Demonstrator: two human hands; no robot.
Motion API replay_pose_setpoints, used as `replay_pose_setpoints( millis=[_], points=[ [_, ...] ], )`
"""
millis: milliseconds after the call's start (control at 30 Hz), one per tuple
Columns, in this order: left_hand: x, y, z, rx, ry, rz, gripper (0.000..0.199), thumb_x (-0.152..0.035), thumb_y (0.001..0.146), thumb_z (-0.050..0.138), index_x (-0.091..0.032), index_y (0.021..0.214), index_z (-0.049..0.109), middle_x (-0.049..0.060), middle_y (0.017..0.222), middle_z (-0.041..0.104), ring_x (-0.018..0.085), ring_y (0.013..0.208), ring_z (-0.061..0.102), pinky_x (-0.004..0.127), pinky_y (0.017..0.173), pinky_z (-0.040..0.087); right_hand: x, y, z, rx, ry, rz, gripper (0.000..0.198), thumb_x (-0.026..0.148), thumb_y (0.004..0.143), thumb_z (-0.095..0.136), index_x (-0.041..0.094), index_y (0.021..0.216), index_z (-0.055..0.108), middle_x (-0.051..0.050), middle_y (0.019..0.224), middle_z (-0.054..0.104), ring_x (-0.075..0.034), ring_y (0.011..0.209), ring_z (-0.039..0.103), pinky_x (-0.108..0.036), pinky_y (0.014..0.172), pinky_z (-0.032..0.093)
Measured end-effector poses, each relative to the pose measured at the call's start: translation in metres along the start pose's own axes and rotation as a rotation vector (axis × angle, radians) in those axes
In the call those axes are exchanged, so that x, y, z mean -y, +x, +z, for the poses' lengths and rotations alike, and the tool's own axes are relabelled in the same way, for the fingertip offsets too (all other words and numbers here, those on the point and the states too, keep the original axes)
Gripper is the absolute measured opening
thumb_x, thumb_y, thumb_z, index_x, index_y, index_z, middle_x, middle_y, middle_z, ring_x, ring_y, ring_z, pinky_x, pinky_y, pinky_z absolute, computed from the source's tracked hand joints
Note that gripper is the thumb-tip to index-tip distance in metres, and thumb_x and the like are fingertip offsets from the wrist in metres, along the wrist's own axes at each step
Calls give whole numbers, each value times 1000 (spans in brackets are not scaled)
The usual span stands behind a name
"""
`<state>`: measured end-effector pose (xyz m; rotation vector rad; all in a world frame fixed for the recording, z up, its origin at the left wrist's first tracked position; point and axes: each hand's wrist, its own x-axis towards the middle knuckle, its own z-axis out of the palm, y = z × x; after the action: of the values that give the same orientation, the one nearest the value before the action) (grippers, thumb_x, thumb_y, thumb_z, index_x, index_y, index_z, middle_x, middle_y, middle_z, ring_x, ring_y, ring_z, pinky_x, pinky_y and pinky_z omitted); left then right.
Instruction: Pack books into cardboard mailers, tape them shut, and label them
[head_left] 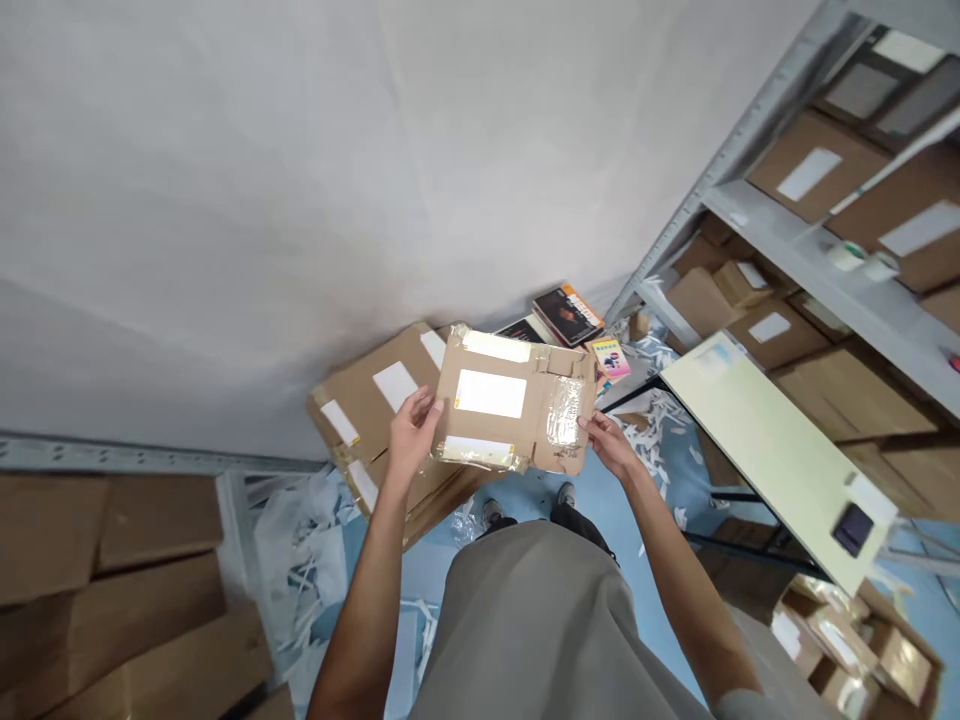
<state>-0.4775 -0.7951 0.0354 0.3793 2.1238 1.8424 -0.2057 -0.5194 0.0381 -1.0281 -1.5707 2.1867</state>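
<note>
Between my two hands is a flattened cardboard box [480,425], held out in front of me, with white labels and shiny clear tape on its face. My left hand [414,432] grips its left edge, thumb on the near face. On the right, my right hand [609,442] pinches the lower right edge. Behind and to the left of it, a larger stack of flattened cardboard [356,400] with white labels leans by the wall. Part of that stack is hidden by the box and my left arm.
Books [568,315] are piled behind the box. A pale table [772,450] on the right carries a dark phone [853,529]. Shelves [825,265] with cartons rise at right, more cartons [142,590] at lower left. Paper scraps [660,440] litter the blue floor; an open carton [934,670] holds small boxes.
</note>
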Motion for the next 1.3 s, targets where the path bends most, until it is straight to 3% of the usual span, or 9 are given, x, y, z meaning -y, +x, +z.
replay_pose_setpoints(
  millis=[167,300,400,600,800,967,1133,1300],
  points=[
    [-15,0,102,301,17,48,60,-58,91,78,-19,137,72,16,142,76,34,129,73,49,116,56,-1,-41,-86,-160,88,-37,55,65,67,98,27,102,79,-6,110,85,-30,104,78,-44,93,62],
    [-23,-7,185,363,32,67,59,-58,86,80,-17,128,74,17,135,79,34,124,75,49,113,56,3,-58,-154,-235,150,-75,55,64,66,99,26,100,79,-6,107,85,-30,101,78,-44,93,62],
    [-28,-16,247,422,11,8,60,-62,82,83,-18,122,76,16,130,80,33,120,76,47,108,59,10,-70,-211,-243,151,-104,54,65,71,97,26,104,80,-8,113,85,-31,104,78,-44,94,62],
    [-30,-50,381,597,-22,-148,77,-76,64,91,-20,112,74,14,112,84,32,104,78,46,96,61,17,-102,-323,-363,136,-175,55,66,76,93,29,115,81,-7,125,83,-33,115,76,-47,102,60],
    [-35,-93,508,820,48,-156,72,-76,68,89,-21,111,74,13,109,84,33,106,78,46,96,60,-2,-140,-418,-606,194,-192,59,66,73,94,25,113,81,-7,117,84,-34,113,74,-50,108,57],
    [-41,-102,589,965,101,-189,67,-68,68,91,-20,112,74,14,119,83,33,112,76,44,99,58,-14,-153,-471,-746,196,-182,54,64,78,90,26,114,79,-7,118,83,-32,112,74,-46,107,55],
    [-36,-84,661,1082,97,-209,62,-64,67,93,-19,106,75,14,115,83,33,112,77,43,100,58,-2,-145,-505,-835,190,-160,54,65,79,89,25,114,79,-7,116,83,-31,111,73,-43,103,56],
    [-33,-61,732,1190,112,-242,70,-69,61,96,-19,105,75,15,115,84,34,110,77,44,98,60,17,-131,-537,-914,160,-137,53,66,82,85,23,112,77,-8,113,83,-31,110,72,-42,100,56]
  ],
)
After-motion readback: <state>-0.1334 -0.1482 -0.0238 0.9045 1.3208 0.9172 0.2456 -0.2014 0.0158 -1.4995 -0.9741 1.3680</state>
